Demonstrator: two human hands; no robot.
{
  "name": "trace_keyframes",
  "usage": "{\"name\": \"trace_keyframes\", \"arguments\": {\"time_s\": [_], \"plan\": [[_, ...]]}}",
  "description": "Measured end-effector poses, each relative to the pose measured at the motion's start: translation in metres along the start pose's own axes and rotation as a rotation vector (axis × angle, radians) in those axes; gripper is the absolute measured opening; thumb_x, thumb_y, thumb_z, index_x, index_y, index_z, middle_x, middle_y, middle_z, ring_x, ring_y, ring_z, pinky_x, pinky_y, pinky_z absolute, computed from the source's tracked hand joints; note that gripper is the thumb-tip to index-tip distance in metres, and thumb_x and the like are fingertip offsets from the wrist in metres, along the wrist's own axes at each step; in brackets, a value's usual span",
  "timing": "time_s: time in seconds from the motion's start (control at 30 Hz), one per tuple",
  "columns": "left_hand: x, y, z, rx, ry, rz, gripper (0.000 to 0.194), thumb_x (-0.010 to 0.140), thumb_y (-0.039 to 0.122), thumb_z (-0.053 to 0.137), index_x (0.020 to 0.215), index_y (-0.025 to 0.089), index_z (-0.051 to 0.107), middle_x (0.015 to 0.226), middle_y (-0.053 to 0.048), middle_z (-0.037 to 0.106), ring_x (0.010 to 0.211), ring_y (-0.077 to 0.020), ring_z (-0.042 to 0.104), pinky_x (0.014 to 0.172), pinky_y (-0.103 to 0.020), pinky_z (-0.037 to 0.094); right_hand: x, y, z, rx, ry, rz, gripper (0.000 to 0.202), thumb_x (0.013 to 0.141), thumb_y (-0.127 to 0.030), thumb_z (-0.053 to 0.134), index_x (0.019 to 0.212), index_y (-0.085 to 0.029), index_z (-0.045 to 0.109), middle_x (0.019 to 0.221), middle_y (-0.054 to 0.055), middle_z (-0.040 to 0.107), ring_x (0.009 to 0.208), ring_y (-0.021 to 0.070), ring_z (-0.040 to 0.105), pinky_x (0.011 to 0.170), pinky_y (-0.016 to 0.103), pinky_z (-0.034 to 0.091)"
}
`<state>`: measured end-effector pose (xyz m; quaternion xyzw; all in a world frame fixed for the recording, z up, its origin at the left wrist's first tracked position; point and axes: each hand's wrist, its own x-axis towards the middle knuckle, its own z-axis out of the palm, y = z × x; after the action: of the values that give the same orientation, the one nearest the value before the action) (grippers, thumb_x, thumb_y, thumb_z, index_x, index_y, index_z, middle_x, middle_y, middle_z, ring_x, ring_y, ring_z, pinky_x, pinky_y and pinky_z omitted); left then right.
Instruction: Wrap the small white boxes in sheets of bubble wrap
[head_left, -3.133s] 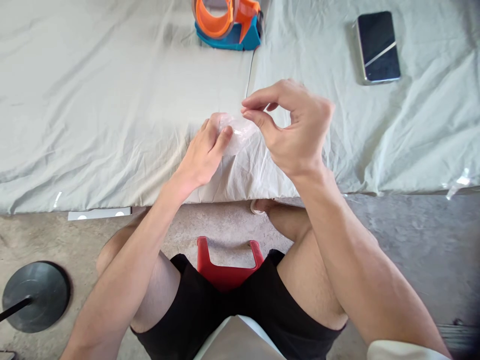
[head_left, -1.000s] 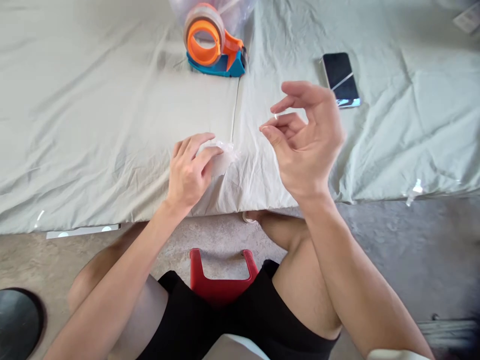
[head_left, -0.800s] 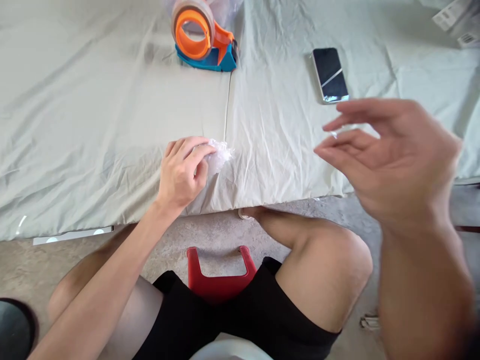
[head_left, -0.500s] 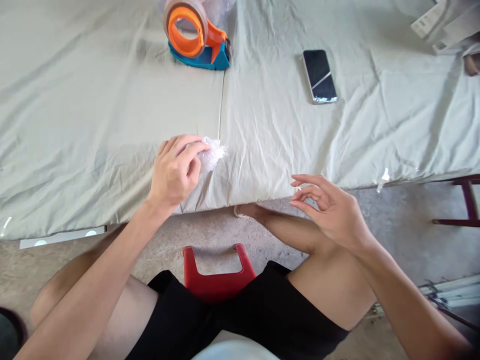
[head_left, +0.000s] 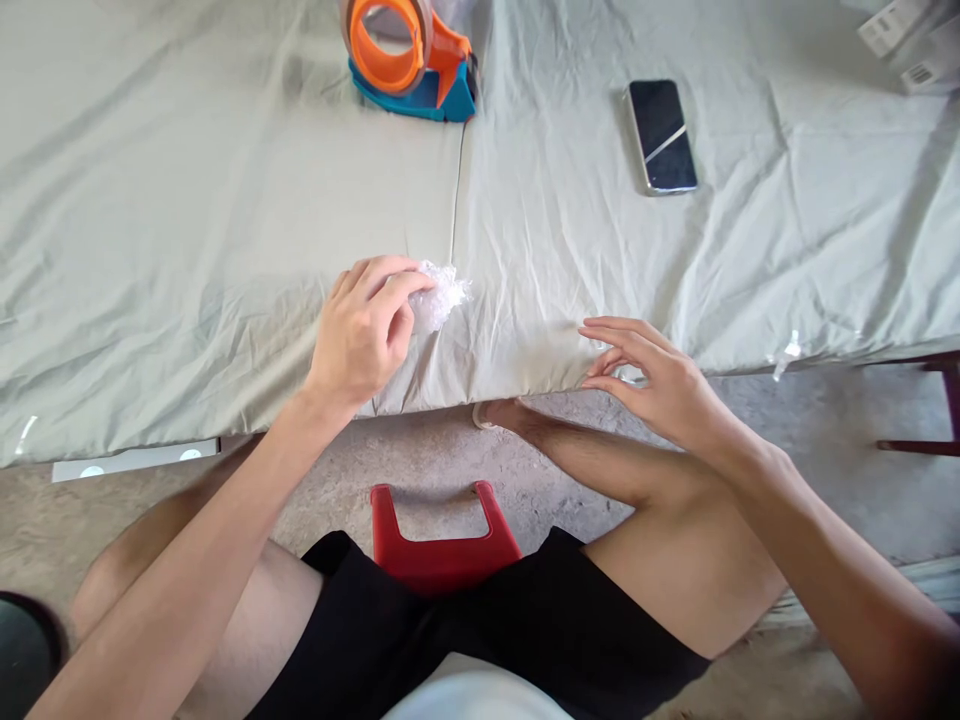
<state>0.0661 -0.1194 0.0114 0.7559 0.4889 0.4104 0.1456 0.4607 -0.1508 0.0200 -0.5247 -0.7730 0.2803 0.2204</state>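
Near the front edge of the cloth-covered table (head_left: 247, 220), my left hand (head_left: 364, 325) grips a small crumpled bundle of clear bubble wrap (head_left: 439, 298). Its fingers curl over the bundle's left side; whatever the wrap may contain is hidden. To the right, my right hand (head_left: 641, 365) hovers at the table edge, apart from the bundle, with thumb and forefinger spread. A small shiny clear bit, perhaps tape, shows by its thumb; I cannot tell whether it clings to the hand.
An orange and blue tape dispenser (head_left: 420, 65) stands at the back. A dark phone (head_left: 663, 137) lies to its right. White boxes (head_left: 896, 35) sit at the far right corner. A bit of clear tape (head_left: 787, 355) hangs on the front edge. Below is a red stool (head_left: 442, 560).
My right hand has lifted a little and its fingers have spread further apart. My left hand keeps hold of the bubble wrap. The whole view has shifted slightly.
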Motion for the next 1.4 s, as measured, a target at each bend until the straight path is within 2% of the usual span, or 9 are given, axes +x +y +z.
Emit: {"name": "trace_keyframes", "arguments": {"time_s": [0.13, 0.37, 0.5, 0.63, 0.73, 0.9, 1.07, 1.27, 1.4], "plan": [[0.000, -0.001, 0.000, 0.026, -0.012, 0.003, 0.032, 0.114, 0.023, 0.050, 0.122, 0.029, 0.080, 0.132, -0.009, 0.082, 0.123, -0.0310, 0.076, 0.115, -0.052, 0.058, 0.007, 0.000, -0.013, -0.226, -0.094, -0.028, 0.053, 0.106, -0.046, 0.072, 0.158, -0.038, 0.072, 0.165, 0.012, 0.070, 0.130, 0.0408, 0.080, 0.121, 0.073, 0.061], [-0.001, 0.000, 0.000, -0.048, 0.000, -0.015, 0.031, 0.116, 0.029, 0.051, 0.121, 0.032, 0.081, 0.132, -0.009, 0.082, 0.123, -0.0322, 0.075, 0.114, -0.053, 0.058, 0.058, 0.026, -0.023, -0.461, -0.124, 0.078, 0.133, 0.073, -0.067, 0.110, 0.181, -0.017, 0.049, 0.189, 0.035, 0.034, 0.179, 0.0575, 0.027, 0.144, 0.075, 0.023], [0.001, 0.001, 0.001, -0.036, 0.007, 0.000, 0.034, 0.115, 0.025, 0.048, 0.118, 0.033, 0.081, 0.129, -0.010, 0.083, 0.118, -0.0325, 0.075, 0.109, -0.054, 0.059, 0.100, 0.026, -0.010, -0.493, -0.181, 0.095, 0.099, 0.094, -0.069, 0.093, 0.169, -0.013, 0.063, 0.189, 0.029, 0.037, 0.181, 0.0488, 0.025, 0.147, 0.069, 0.011], [0.005, 0.003, 0.001, 0.029, 0.007, 0.010, 0.035, 0.109, 0.015, 0.046, 0.118, 0.028, 0.078, 0.124, -0.009, 0.083, 0.114, -0.0299, 0.075, 0.103, -0.049, 0.059, 0.105, -0.009, -0.024, -0.565, -0.254, 0.012, 0.099, 0.083, -0.065, 0.105, 0.161, -0.016, 0.070, 0.186, 0.026, 0.046, 0.177, 0.0539, 0.035, 0.147, 0.078, 0.017], [0.008, 0.006, 0.001, 0.034, -0.018, -0.023, 0.032, 0.109, 0.015, 0.046, 0.117, 0.026, 0.075, 0.121, -0.008, 0.081, 0.114, -0.0291, 0.074, 0.105, -0.047, 0.059, 0.105, -0.057, -0.031, -0.475, -0.238, -0.066, 0.108, 0.078, -0.062, 0.110, 0.169, -0.027, 0.064, 0.172, 0.020, 0.067, 0.162, 0.0537, 0.059, 0.137, 0.078, 0.043], [0.010, 0.008, 0.003, -0.036, 0.008, -0.061, 0.034, 0.108, 0.017, 0.052, 0.135, 0.027, 0.070, 0.135, -0.009, 0.079, 0.127, -0.0307, 0.074, 0.115, -0.050, 0.060, 0.142, -0.119, 0.033, -0.131, 0.165, -0.219, 0.030, 0.116, -0.038, 0.071, 0.145, -0.035, 0.074, 0.145, 0.007, 0.082, 0.125, 0.0285, 0.082, 0.113, 0.049, 0.068], [0.011, 0.014, 0.000, -0.033, 0.111, -0.091, 0.031, 0.111, 0.027, 0.058, 0.141, 0.027, 0.067, 0.139, -0.012, 0.078, 0.131, -0.0304, 0.073, 0.113, -0.049, 0.062, 0.159, -0.125, 0.088, 0.084, 0.449, -0.355, 0.028, 0.124, -0.038, 0.043, 0.123, -0.033, 0.071, 0.123, 0.005, 0.084, 0.109, 0.0231, 0.081, 0.100, 0.041, 0.069], [0.012, 0.031, -0.009, -0.137, 0.212, -0.101, 0.033, 0.123, 0.049, 0.048, 0.119, 0.030, 0.074, 0.119, -0.009, 0.083, 0.115, -0.0270, 0.077, 0.101, -0.044, 0.063, 0.139, -0.131, 0.075, 0.028, 0.286, -0.331, 0.030, 0.122, -0.040, 0.048, 0.110, -0.034, 0.074, 0.114, 0.005, 0.082, 0.107, 0.0243, 0.077, 0.098, 0.043, 0.069], [0.009, 0.035, -0.016, -0.304, 0.210, -0.229, 0.040, 0.121, 0.062, 0.055, 0.110, 0.030, 0.076, 0.097, -0.003, 0.083, 0.079, -0.0185, 0.077, 0.072, -0.034, 0.061, 0.133, -0.129, 0.072, 0.125, 0.197, -0.300, 0.020, 0.119, -0.041, 0.059, 0.115, -0.034, 0.078, 0.109, 0.004, 0.084, 0.099, 0.0238, 0.080, 0.092, 0.041, 0.069]]}}
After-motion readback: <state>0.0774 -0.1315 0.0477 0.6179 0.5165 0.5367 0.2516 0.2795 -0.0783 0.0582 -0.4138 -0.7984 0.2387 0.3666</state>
